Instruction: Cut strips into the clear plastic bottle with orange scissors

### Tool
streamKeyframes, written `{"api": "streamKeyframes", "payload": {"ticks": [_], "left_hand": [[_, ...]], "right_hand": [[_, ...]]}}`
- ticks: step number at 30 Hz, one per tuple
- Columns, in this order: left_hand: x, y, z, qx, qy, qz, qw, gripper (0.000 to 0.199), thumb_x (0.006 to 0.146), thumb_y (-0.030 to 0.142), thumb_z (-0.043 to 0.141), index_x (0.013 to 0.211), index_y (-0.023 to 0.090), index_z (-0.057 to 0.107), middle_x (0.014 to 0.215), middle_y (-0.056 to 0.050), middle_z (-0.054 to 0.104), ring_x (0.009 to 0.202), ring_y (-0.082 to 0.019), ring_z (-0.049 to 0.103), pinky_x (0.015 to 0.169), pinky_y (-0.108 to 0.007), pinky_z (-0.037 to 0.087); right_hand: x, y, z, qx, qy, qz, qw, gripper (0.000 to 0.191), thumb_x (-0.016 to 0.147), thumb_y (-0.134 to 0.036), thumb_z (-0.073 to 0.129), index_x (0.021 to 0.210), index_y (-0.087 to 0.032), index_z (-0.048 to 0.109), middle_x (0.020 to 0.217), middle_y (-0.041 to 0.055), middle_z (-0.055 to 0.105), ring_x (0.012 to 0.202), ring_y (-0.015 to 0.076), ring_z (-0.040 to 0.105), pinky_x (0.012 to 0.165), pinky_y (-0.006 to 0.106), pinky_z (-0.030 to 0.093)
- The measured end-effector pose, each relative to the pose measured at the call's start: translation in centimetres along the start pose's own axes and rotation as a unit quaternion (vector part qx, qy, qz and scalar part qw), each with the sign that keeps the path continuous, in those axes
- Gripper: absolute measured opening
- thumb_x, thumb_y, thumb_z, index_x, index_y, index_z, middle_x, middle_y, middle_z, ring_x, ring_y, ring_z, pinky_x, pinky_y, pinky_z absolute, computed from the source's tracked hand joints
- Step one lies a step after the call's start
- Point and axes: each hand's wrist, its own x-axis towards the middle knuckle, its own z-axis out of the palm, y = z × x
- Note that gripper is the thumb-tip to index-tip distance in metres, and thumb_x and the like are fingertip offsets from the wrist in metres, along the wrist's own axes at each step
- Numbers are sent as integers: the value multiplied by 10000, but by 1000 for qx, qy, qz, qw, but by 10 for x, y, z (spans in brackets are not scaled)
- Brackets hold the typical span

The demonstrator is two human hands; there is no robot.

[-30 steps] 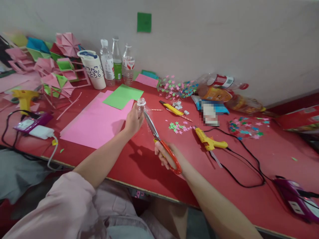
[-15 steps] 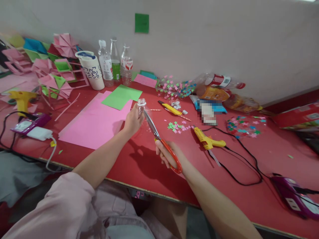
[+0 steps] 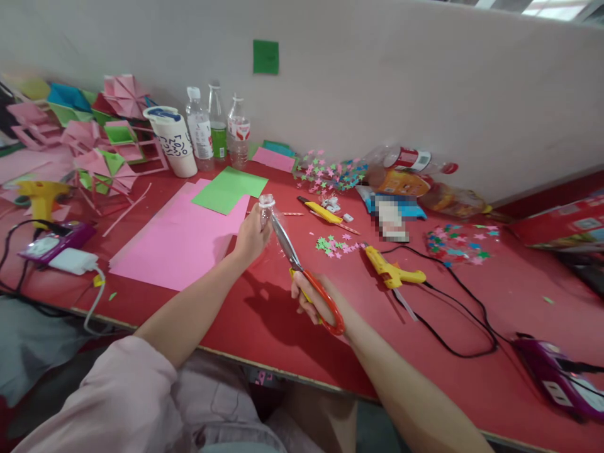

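Above the red table, my left hand (image 3: 252, 236) is wrapped round a clear plastic bottle piece (image 3: 267, 204), its neck pointing up. Most of its lower part is hidden by the hand or too see-through to make out. My right hand (image 3: 309, 296) grips the scissors (image 3: 325, 305) by their red and yellow handles. The blades run up and left to the bottle piece, just below its neck; I cannot tell whether they bite into it. To the left lie pink paper sheets (image 3: 170, 245) with a green sheet (image 3: 231, 190) on top.
Paper stars (image 3: 337, 245), a yellow box cutter (image 3: 323, 211) and a yellow glue gun (image 3: 394, 270) with a looping black cord lie to the right. Upright bottles (image 3: 240, 129) and a white cup (image 3: 172, 145) stand at the back. Power strips (image 3: 557, 374) lie near the table's front edge.
The camera view has tilted up slightly, so everything sits a little lower. The scissor handles look spread a bit wider. The left hand keeps its hold on the bottle piece.
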Motion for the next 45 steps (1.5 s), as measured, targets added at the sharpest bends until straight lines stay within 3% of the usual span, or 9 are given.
{"api": "streamKeyframes", "payload": {"ticks": [10,14,21,29,39,45], "left_hand": [[3,4,-6,67,29,17,997,202,836,279,607,1035,254,580,807,-41,644,709,-199,589,674,-336,449],[3,4,-6,54,15,16,998,295,798,213,625,1089,251,594,807,-19,650,676,-182,581,665,-327,456],[2,1,-1,38,26,-7,999,217,794,192,623,998,248,575,748,-9,610,662,-181,558,656,-334,456],[1,2,0,11,41,1,999,149,835,304,592,975,263,561,759,-12,598,635,-169,515,615,-333,406],[3,3,-4,35,23,-1,999,204,834,200,618,1030,250,598,817,-26,639,687,-180,578,667,-321,456],[9,4,-11,121,-11,13,992,130,852,238,638,974,235,591,840,-39,640,729,-207,633,702,-330,474]], "right_hand": [[-2,0,-6,3,-17,9,1000,571,887,-757,499,675,-227,512,350,-112,383,292,70,361,569,259,538],[-2,3,-6,12,-10,1,1000,575,889,-762,497,687,-224,519,377,-117,377,296,70,378,559,257,538],[0,2,4,7,20,9,1000,568,842,-768,533,639,-245,447,325,-120,344,256,70,335,418,221,437],[0,0,6,-9,22,17,1000,546,874,-725,525,633,-244,437,326,-117,331,253,74,348,387,214,408],[3,4,-2,23,-15,3,1000,583,855,-785,514,678,-230,499,377,-121,373,298,63,362,588,272,559],[3,-1,-14,-9,-17,21,1000,604,833,-806,524,639,-234,501,355,-111,374,283,69,360,545,274,545]]}}
